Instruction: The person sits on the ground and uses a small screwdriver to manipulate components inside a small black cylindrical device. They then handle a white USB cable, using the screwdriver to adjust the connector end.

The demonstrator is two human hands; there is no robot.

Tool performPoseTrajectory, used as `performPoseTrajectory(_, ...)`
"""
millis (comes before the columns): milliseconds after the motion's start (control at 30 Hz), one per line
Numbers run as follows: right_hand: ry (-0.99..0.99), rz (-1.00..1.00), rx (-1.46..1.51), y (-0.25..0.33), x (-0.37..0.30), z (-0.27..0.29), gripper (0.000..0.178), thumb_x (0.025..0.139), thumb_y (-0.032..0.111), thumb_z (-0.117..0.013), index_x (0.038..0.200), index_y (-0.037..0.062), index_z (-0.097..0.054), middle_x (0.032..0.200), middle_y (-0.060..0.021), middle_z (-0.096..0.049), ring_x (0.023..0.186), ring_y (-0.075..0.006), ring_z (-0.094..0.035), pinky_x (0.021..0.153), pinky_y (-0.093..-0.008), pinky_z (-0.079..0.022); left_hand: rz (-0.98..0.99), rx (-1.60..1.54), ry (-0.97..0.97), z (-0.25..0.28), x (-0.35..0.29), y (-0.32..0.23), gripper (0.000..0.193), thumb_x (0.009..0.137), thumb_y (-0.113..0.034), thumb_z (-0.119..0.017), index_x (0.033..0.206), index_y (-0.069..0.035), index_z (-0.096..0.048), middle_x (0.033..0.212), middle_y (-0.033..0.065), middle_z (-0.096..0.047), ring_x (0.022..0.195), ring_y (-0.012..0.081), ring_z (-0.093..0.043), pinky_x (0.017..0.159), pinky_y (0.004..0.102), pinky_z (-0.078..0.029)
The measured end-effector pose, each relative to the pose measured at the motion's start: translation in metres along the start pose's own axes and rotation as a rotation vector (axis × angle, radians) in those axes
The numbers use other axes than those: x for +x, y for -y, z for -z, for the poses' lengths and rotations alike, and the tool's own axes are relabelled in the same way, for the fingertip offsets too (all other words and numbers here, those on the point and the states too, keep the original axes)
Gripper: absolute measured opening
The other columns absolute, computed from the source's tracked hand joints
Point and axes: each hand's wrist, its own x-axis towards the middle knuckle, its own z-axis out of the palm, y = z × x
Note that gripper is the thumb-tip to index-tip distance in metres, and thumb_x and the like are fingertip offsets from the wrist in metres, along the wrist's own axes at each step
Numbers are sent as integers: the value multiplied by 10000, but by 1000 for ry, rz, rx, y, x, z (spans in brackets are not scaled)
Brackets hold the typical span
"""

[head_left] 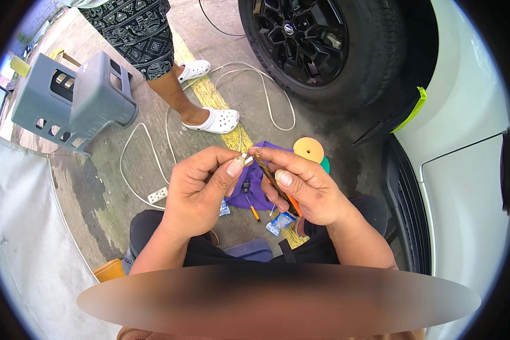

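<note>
My left hand (194,190) is closed in a pinch around a small white piece (248,161), perhaps a cable end; its exact kind is too small to tell. My right hand (311,190) is shut on pliers (266,172) with worn dark jaws and orange on the handle. The tips of the pliers are close beside the white piece, and the two hands almost meet. Beneath them a purple cloth (260,195) lies on the ground, with a small black part (246,186) on it. A screwdriver (255,213) with a yellow handle lies at its near edge.
A white car body (470,181) and its black wheel (300,39) stand at the right. White cable runs to a power strip (157,195). Grey stools (99,85) and a person in white clogs (218,120) are ahead left. Round pads (308,148) and a packet (281,223) lie nearby.
</note>
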Motion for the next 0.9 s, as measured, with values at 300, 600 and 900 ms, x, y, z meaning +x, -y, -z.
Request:
performPoseTrajectory(300, -15, 18, -135, 5, -2, 1, 457, 1088, 227, -435, 1521, 80, -426, 740, 20, -479, 590, -57, -441, 569, -210, -390, 31, 73, 0, -1, -2, -1, 173, 1025, -122, -588, 1028, 34, -663, 667, -30, -512, 596, 34, -417, 542, 209, -335)
performPoseTrajectory(600, -22, 5, -89, 2, -4, -2, 444, 1089, 229, -430, 1512, 93, -441, 740, 13, -493, 588, -54, -449, 563, -206, -392, 45, 27, 12, 0, -4, -2, 191, 1032, -149, -583, 1032, 27, -656, 664, -33, -507, 595, 35, -414, 549, 211, -337)
performPoseTrajectory(900, -35, -25, -154, 8, -4, -5, 461, 1083, 221, -444, 1525, 94, -416, 751, 11, -495, 593, -62, -472, 569, -215, -421, 58, 31, 26, 1, -4, -2, 210, 1040, -164, -566, 1013, 24, -655, 655, -32, -496, 590, 37, -408, 548, 213, -335)
